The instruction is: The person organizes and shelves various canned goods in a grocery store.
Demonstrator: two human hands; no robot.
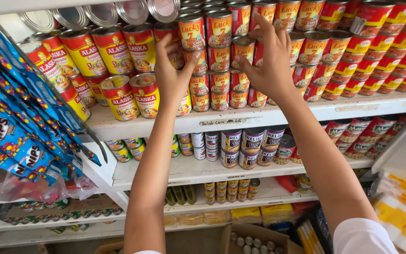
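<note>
Both my hands reach up to the top white shelf [278,114] stacked with small red and yellow cans [219,55]. My left hand [174,74] rests with spread fingers against the left side of these stacked cans, beside larger red and yellow milk cans [144,95]. My right hand [269,60] presses its spread fingers on the right side of the same stacks, over a can with a yellow lid [243,47]. Neither hand closes around a can. Parts of the stacks are hidden behind my hands.
More red cans [372,56] fill the shelf to the right. Blue snack packets [19,131] hang at the left. Lower shelves [198,170] hold dark-labelled cans [252,141] and small tins. A cardboard box [254,240] with round things sits on the floor below.
</note>
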